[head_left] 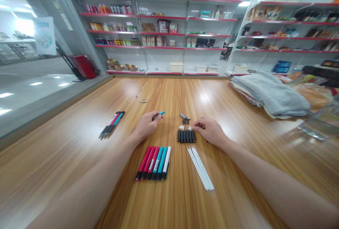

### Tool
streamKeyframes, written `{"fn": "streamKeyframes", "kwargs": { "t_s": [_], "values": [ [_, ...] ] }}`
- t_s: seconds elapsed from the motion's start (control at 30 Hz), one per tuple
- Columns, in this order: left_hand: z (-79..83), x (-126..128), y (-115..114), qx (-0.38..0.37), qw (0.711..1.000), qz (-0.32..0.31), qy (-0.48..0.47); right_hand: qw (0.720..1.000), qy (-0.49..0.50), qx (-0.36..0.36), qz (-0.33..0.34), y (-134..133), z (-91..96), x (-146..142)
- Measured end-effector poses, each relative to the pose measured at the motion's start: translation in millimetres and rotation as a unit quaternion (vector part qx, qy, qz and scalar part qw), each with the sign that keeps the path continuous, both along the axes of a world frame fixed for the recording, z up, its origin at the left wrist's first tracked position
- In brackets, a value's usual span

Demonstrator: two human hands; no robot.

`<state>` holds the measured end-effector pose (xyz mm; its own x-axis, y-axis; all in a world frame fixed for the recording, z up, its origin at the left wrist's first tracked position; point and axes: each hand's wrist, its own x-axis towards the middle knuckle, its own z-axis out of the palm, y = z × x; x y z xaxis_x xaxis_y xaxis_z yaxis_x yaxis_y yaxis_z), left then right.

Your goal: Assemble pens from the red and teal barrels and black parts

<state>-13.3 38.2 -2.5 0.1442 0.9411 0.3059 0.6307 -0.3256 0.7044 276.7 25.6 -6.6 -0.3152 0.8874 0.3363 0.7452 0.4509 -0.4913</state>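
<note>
My left hand (146,125) is closed around a teal pen barrel (159,115) whose end sticks out to the right. My right hand (209,131) pinches at the right end of a row of small black pen tips (186,136) with white caps behind them; what the fingers hold is too small to name. A little heap of metal springs (185,118) lies beyond that row. Close to me lie several red, teal and white pen barrels (154,163) side by side, and a bundle of white refills (200,168).
Three assembled pens (112,124) lie to the left on the wooden table (66,158). A small ring and wire (143,100) rest farther back. Folded striped cloth (272,94) and packets occupy the right side. Store shelves (159,34) stand behind.
</note>
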Motion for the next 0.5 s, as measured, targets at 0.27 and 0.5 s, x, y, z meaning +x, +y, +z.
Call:
{"fn": "streamKeyframes", "kwargs": {
  "t_s": [0.27,0.5],
  "values": [
    [-2.0,-1,0,0.027,0.999,-0.007,0.03,1.0,-0.014,0.008,-0.009,0,-1.0,0],
    [10.5,16,-9,0.03,1.0,0.0,0.007,0.99,0.078,0.119,0.01,-13,13.0,-6]
  ]
}}
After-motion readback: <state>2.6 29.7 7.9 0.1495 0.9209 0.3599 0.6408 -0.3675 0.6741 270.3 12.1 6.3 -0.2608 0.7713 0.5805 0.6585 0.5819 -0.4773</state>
